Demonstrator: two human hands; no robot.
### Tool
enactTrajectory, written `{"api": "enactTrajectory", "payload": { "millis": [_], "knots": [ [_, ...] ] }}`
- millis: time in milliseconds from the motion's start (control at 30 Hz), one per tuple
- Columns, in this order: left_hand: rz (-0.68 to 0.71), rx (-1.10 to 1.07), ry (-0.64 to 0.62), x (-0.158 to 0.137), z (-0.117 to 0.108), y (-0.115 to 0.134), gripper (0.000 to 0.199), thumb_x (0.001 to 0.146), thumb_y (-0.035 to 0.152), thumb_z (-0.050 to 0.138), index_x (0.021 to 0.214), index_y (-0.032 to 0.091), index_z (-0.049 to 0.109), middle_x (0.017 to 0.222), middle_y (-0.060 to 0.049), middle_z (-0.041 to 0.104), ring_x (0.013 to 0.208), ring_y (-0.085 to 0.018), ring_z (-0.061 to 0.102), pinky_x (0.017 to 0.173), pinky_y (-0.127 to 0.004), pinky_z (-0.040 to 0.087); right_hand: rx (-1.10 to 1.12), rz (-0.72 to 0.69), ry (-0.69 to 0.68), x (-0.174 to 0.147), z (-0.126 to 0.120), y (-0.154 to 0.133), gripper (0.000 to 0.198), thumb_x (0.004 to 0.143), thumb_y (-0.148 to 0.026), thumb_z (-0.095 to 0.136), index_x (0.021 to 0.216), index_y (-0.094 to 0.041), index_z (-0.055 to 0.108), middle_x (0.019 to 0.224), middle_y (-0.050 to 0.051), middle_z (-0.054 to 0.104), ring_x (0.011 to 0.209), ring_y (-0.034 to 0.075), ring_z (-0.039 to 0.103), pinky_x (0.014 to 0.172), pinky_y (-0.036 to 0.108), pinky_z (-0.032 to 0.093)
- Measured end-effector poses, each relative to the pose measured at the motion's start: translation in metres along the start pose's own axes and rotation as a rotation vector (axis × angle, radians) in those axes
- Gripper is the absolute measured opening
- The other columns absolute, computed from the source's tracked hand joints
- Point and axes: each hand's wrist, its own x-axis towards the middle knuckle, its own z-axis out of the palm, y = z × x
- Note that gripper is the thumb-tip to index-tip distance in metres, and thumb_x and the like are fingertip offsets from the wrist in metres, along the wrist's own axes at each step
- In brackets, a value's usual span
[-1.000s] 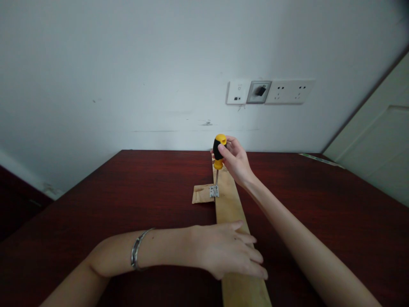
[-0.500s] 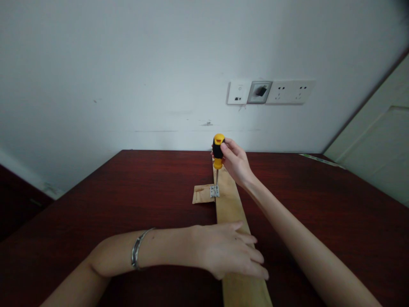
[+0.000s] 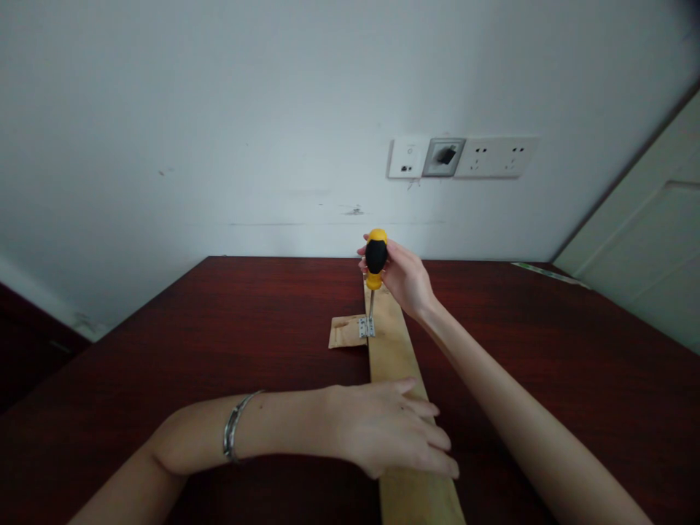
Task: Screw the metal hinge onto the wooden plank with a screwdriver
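Note:
My right hand point(image 3: 407, 275) has its fingers round the yellow and black handle of a screwdriver point(image 3: 376, 257). The shaft points down, its tip at a small metal hinge point(image 3: 367, 327). That hinge bridges a long wooden board point(image 3: 391, 350) and a short wooden piece point(image 3: 345, 332) on its left. Across the near part of the board lies my left hand point(image 3: 397, 430), palm down with fingers spread, pressing on it. A screw under the tip is too small to make out.
Beneath everything is a dark red-brown tabletop point(image 3: 262, 328) reaching to a white wall point(image 3: 246, 131). Sockets point(image 3: 495, 157) and a black plug point(image 3: 447, 155) are on the wall. A flat printed strip point(image 3: 550, 275) lies at the back right, near a white door point(image 3: 656, 233).
The fingers of my right hand have shifted round the screwdriver handle, and the handle has turned slightly. My left hand and the board keep their places.

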Motion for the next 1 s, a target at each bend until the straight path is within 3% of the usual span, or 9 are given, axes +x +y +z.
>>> {"api": "enactTrajectory", "payload": {
  "millis": [200, 367, 600, 900, 1000],
  "knots": [
    [0.004, -0.004, 0.022, 0.001, 0.001, 0.000, 0.053, 0.074, 0.007, 0.062, 0.126, 0.017, 0.053, 0.121, -0.002, 0.061, 0.124, -0.023, 0.050, 0.104, -0.042, 0.041, -0.146, -0.035, 0.077, 0.000, -0.004, 0.005, 0.036, 0.071, -0.044, 0.076, 0.097, -0.023, 0.064, 0.086, 0.001, 0.067, 0.075, 0.014, 0.064, 0.074, 0.032, 0.052],
    [0.007, 0.000, 0.015, 0.001, 0.001, -0.001, 0.055, 0.073, 0.009, 0.063, 0.127, 0.016, 0.052, 0.123, -0.002, 0.060, 0.125, -0.023, 0.048, 0.103, -0.041, 0.041, -0.207, -0.063, 0.134, 0.000, 0.001, 0.005, 0.037, 0.067, -0.040, 0.080, 0.092, -0.024, 0.058, 0.087, -0.001, 0.064, 0.070, 0.012, 0.062, 0.067, 0.029, 0.052],
    [0.002, 0.014, 0.015, 0.001, 0.000, 0.000, 0.055, 0.073, 0.008, 0.062, 0.127, 0.016, 0.053, 0.123, -0.002, 0.061, 0.124, -0.023, 0.048, 0.105, -0.041, 0.039, -0.050, -0.053, -0.009, -0.001, 0.002, 0.000, 0.035, 0.083, -0.056, 0.055, 0.094, -0.022, 0.062, 0.088, 0.003, 0.066, 0.067, 0.014, 0.058, 0.068, 0.033, 0.051],
    [0.005, 0.036, -0.018, 0.001, -0.001, 0.000, 0.054, 0.076, 0.012, 0.065, 0.129, 0.016, 0.053, 0.126, -0.001, 0.060, 0.127, -0.024, 0.045, 0.104, -0.042, 0.040, -0.109, -0.085, 0.078, -0.002, 0.005, 0.003, 0.039, 0.070, -0.039, 0.078, 0.094, -0.027, 0.050, 0.098, 0.000, 0.068, 0.076, 0.012, 0.061, 0.073, 0.031, 0.049],
    [-0.004, 0.045, -0.025, 0.002, -0.001, 0.001, 0.053, 0.078, 0.012, 0.064, 0.129, 0.016, 0.053, 0.126, 0.000, 0.060, 0.127, -0.023, 0.045, 0.104, -0.041, 0.039, -0.090, -0.081, 0.050, -0.002, 0.007, 0.003, 0.037, 0.073, -0.040, 0.075, 0.098, -0.027, 0.051, 0.096, 0.000, 0.069, 0.074, 0.012, 0.061, 0.071, 0.029, 0.050]
  ]
}}
